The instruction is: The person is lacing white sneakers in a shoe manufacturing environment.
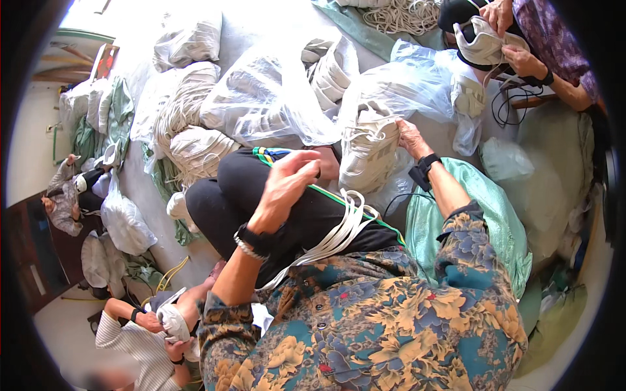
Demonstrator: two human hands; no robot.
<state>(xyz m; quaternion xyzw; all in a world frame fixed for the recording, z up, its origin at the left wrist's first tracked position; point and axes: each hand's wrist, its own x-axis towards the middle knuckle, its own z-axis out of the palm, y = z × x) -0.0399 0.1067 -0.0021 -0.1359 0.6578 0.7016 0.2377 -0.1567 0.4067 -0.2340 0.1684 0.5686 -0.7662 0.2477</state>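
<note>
Right hand: fingers bent, tips (400,122) touching the upper edge of the cream stack; whether the right hand (412,140) had closed firmly on a piece could not be told.
Cream stack: the stack of cream shoe pieces (368,153) stood just left of the right fingertips, beside the bent knee.
Weight, stiffness: judged light per piece, fairly heavy as a stack; the pieces looked soft and bendable, likely to sag or fan out if lifted by one corner.
Slip, damage: surface judged matt and low in slip, not fragile; pale material probably marked easily.
Hold: best judged at the rim under the right fingertips for a single piece, with a palm beneath for the whole stack.
Left hand: the left hand (287,186) hung left of the right-hand contact, over the black trousers (231,179), fingers curled; could not tell whether anything was pinched.
White laces: the white laces (342,225) lay across the lap, below the stack; judged limp, light, prone to tangling, best gathered as a bunch.
Green sack: a shiny green sack (469,215) lay below and right of the right hand.
Co-worker: farther off, up and right of the grip, a co-worker's hands (527,64) held a cream shoe piece (486,42).
</note>
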